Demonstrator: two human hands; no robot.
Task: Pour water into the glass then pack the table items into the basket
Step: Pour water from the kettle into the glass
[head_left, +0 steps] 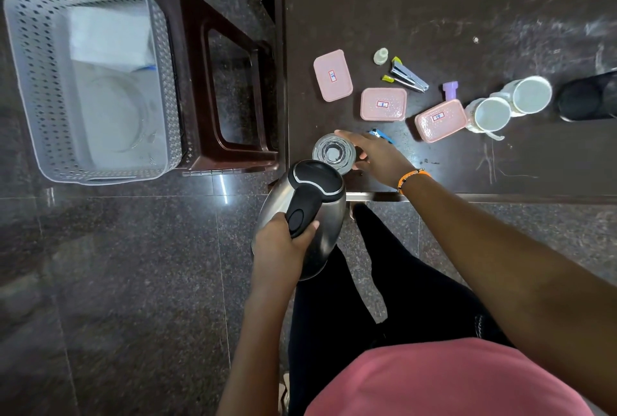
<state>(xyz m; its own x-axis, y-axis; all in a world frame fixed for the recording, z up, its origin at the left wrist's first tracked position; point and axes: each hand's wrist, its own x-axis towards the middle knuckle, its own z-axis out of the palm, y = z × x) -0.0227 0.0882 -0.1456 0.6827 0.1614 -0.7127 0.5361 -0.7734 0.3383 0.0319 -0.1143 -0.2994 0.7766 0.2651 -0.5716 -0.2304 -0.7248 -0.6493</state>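
Observation:
My left hand (282,242) grips the black handle of a steel kettle (320,215), which is tilted with its lid end at the rim of a clear glass (334,152). The glass stands at the near left corner of the dark table (467,14). My right hand (374,155) holds the glass from its right side, fingers curled round it. Three pink lidded boxes (333,75) (383,104) (440,120) lie beyond the glass. A white perforated basket (26,81) sits at the far left on a brown stool (230,88), with a white folded item and a clear plate inside.
On the table lie a stapler (409,76), a small pale cap (380,56), a purple cap (450,90), a blue item (380,135) behind my right hand, two white mugs (492,115) (531,95) and a black container (587,100). Dark stone floor lies below.

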